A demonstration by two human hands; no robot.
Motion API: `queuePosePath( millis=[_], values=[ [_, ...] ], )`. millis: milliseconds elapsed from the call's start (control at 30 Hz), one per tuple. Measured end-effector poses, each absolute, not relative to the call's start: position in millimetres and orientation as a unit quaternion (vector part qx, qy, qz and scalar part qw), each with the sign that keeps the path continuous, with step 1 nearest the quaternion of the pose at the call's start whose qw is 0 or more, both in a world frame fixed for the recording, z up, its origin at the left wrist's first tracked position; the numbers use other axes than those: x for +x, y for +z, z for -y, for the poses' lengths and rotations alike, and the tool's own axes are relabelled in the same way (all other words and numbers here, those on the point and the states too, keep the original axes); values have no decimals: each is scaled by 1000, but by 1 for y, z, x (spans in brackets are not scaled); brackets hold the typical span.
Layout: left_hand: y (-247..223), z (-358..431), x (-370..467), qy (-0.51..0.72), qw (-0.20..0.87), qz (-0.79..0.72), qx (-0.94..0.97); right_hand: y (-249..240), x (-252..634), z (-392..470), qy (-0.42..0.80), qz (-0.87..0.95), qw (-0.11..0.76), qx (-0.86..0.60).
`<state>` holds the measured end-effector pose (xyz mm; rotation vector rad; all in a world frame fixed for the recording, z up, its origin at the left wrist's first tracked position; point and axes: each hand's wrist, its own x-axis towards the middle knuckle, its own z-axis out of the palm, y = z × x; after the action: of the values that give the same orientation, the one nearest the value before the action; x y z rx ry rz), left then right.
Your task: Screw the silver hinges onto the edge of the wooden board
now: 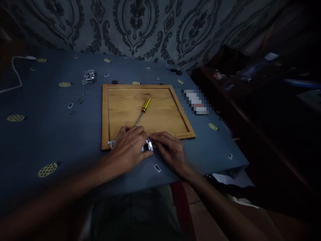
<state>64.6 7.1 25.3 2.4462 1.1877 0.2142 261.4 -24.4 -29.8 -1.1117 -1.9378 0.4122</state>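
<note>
A wooden cabinet door (125,115) with a raised frame lies flat on the table. At its near edge, my left hand (130,145) is closed around a shiny metal hinge (149,144), pressing it to the frame. Another bit of bright metal (111,143) shows beside that hand's wrist side. My right hand (170,147) pinches at the hinge's right end; whatever its fingertips hold is too small and covered to make out. A screwdriver (144,109) with a yellow and black handle rests on the panel, its tip hidden behind my left hand.
Several metal hinges (89,76) lie in a pile at the back left of the blue table cover (82,134). Several small screws (73,112) are scattered nearer. A blurred-out pack (197,102) lies right of the door, a black cord (175,71) behind, a white cable (15,72) at left.
</note>
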Motion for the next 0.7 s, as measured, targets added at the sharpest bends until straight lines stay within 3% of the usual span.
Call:
queuePosePath(
  millis=[533, 700],
  values=[
    [27, -7, 65, 75, 214, -428, 875, -23, 261, 23, 223, 716, 415, -515],
    [30, -5, 65, 82, 221, -429, 872, -7, 264, -20, 256, 684, 369, -575]
  ],
)
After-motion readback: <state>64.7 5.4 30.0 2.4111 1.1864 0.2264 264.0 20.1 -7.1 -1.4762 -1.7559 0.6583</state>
